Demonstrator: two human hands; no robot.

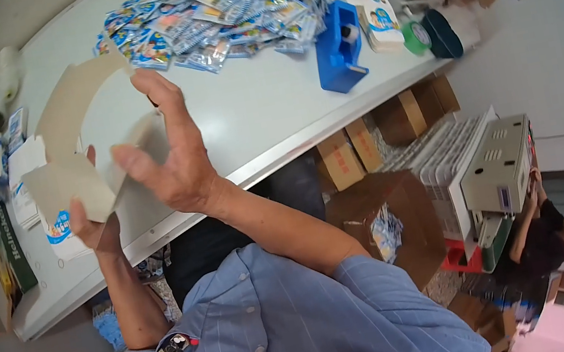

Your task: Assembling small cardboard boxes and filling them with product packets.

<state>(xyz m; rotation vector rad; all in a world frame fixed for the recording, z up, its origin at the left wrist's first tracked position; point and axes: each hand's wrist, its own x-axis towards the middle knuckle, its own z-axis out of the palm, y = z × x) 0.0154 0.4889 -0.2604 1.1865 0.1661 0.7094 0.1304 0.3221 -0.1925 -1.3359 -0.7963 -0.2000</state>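
1. Your left hand (96,227), well to the left of the blue tape dispenser (339,53), pinches a beige card piece (73,186) between thumb and fingers.
2. Your right hand (184,167), apart from the left and closer to the dispenser, is raised with thumb and fingers spread beside the card; you cannot tell here whether its fingertips touch it.
3. The card piece is over the white table (256,116), left of the dispenser, its long strip curving away from you.
4. A heap of small packets (216,18) spreads left of and beyond the dispenser.
5. Just right of the dispenser are a white printed stack (381,19) and a green roll (416,38).
6. Lower than the dispenser, an open brown carton (415,205) holds more packets.
7. Far right of the dispenser, a co-worker (539,244) reaches to a beige machine (496,149).
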